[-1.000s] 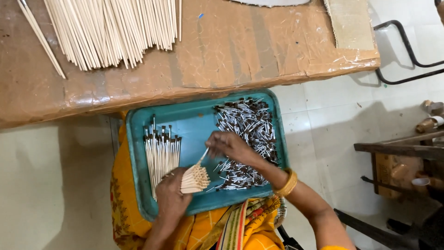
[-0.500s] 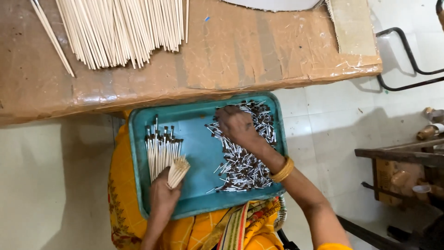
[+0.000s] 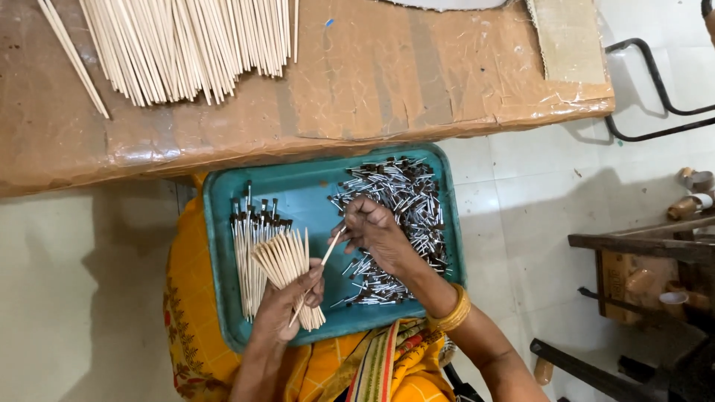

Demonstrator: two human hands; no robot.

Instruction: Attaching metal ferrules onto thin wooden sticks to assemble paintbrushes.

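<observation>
A teal tray point(image 3: 313, 195) rests on my lap. My left hand point(image 3: 287, 305) grips a fanned bundle of pale wooden sticks point(image 3: 283, 257) over the tray's near left part. One stick point(image 3: 319, 274) juts out of that hand toward my right hand point(image 3: 376, 231), whose pinched fingers meet the stick's tip. Under and beyond the right hand lies a heap of small silver and dark metal caps point(image 3: 402, 201). A row of sticks with dark capped ends point(image 3: 249, 246) lies along the tray's left side.
A cardboard-covered table point(image 3: 387, 82) spans the top, with a large pile of bare wooden sticks point(image 3: 179, 41) on it. Tiled floor lies to the right, with a dark metal frame point(image 3: 655, 82) and a wooden bench point(image 3: 640, 249) holding small objects.
My right hand came back from the far part of the cap heap toward the bundle and now pinches at a stick's tip. My left hand raised and fanned the bundle.
</observation>
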